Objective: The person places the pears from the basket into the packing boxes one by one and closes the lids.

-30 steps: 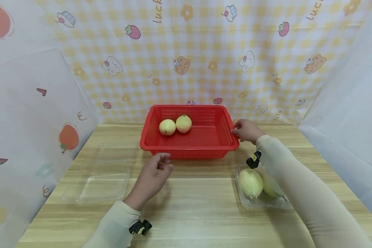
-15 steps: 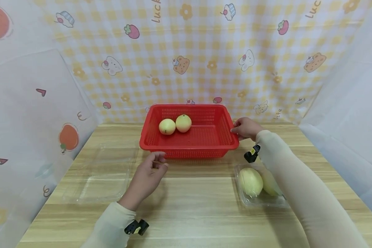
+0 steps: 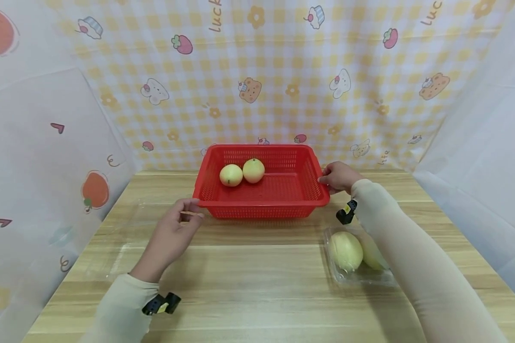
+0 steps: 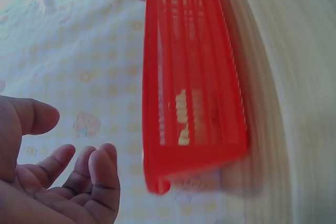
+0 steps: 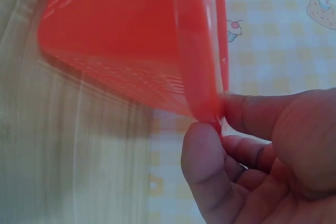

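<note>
Only the head view fully shows 2 fruits inside the red basket.

Open passage, as I see it from here: the stretch of wooden tabletop before the red basket, between the left sleeve and the clear pack of pale fruit; likewise the basket's right half, reachable from above, its left half being taken up by two pale yellow fruits. Obstructions: the right hand, pinching the basket's right rim, its sleeve reaching across part of the pack; the left hand, just beside the near left corner; the patterned cloth, upright close behind.
</note>
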Demonstrator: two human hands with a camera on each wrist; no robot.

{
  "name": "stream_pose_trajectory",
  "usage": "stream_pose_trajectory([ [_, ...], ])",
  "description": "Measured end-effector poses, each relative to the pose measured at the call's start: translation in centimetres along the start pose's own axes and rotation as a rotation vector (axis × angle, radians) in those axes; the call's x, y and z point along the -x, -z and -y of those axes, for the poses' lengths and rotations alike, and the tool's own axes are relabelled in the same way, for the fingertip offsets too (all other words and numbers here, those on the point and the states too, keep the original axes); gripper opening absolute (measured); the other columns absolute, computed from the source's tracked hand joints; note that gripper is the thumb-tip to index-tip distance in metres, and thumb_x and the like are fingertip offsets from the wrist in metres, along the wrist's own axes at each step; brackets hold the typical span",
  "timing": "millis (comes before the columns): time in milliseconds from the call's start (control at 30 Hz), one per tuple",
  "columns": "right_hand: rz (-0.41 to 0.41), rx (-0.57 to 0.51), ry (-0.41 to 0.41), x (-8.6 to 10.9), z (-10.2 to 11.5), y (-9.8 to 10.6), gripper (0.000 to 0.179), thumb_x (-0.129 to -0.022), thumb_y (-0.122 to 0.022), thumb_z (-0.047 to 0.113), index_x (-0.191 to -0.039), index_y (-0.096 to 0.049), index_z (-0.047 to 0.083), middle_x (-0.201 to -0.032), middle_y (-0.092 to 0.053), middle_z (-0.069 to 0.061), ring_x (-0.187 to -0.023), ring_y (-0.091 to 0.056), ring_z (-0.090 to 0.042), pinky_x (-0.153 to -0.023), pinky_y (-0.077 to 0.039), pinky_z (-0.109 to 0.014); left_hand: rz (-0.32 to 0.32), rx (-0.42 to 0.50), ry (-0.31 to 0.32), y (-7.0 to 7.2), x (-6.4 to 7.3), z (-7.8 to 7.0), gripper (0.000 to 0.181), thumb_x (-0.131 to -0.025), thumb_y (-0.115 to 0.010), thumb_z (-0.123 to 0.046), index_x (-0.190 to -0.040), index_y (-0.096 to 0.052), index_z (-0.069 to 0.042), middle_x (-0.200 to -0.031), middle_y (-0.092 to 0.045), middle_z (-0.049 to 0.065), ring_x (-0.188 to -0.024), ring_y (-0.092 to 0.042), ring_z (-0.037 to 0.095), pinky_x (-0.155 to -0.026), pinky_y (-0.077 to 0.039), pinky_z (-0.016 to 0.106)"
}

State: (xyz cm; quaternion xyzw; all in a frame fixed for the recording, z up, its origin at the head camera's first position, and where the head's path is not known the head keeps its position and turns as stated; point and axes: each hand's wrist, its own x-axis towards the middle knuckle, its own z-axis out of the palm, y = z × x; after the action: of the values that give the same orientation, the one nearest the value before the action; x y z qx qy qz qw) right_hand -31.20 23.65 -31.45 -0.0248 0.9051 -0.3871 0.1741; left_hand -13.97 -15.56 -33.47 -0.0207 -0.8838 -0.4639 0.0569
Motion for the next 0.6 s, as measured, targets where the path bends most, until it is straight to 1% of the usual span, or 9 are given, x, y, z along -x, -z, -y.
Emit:
stream_pose_trajectory([
  [133,-0.013,0.015,-0.012,0.0,0.2,0.0,0.023,-0.101,-0.054,0.009,-0.115,-0.053,-0.009,-0.103,-0.062,-0.02,-0.073,-0.069,-0.017,-0.081,-0.057,-0.041,-0.041,-0.057,0.003,1.9,0.0,0.7,0.042,-0.102,-0.054,-0.03,-0.136,-0.05,-0.006,-0.125,-0.057,0.014,-0.11,-0.054,0.03,-0.079,-0.05,0.038],
  [200,-0.016,0.032,-0.017,0.0,0.3,0.0,0.023,-0.101,-0.054,0.01,-0.115,-0.053,-0.009,-0.103,-0.063,-0.02,-0.073,-0.069,-0.018,-0.08,-0.057,-0.041,-0.043,-0.086,0.008,2.9,0.1,1.1,0.044,-0.102,-0.052,-0.032,-0.137,-0.049,-0.006,-0.126,-0.057,0.016,-0.111,-0.054,0.031,-0.079,-0.051,0.038],
  [400,-0.023,0.114,0.002,-0.1,0.3,-0.2,0.024,-0.101,-0.055,0.01,-0.114,-0.056,-0.01,-0.096,-0.065,-0.018,-0.072,-0.068,-0.018,-0.068,-0.058,-0.033,-0.03,-0.199,0.023,6.1,0.2,2.8,0.047,-0.102,-0.05,-0.036,-0.135,-0.051,-0.003,-0.128,-0.055,0.02,-0.11,-0.055,0.035,-0.076,-0.05,0.038],
  [600,-0.031,0.109,0.016,-0.2,0.0,-0.1,0.024,-0.101,-0.054,0.01,-0.113,-0.055,-0.01,-0.096,-0.065,-0.019,-0.073,-0.069,-0.019,-0.067,-0.058,-0.033,-0.047,-0.311,-0.026,9.6,0.0,4.1,0.045,-0.102,-0.051,-0.038,-0.128,-0.056,-0.002,-0.12,-0.06,0.018,-0.102,-0.058,0.034,-0.067,-0.049,0.034],
])
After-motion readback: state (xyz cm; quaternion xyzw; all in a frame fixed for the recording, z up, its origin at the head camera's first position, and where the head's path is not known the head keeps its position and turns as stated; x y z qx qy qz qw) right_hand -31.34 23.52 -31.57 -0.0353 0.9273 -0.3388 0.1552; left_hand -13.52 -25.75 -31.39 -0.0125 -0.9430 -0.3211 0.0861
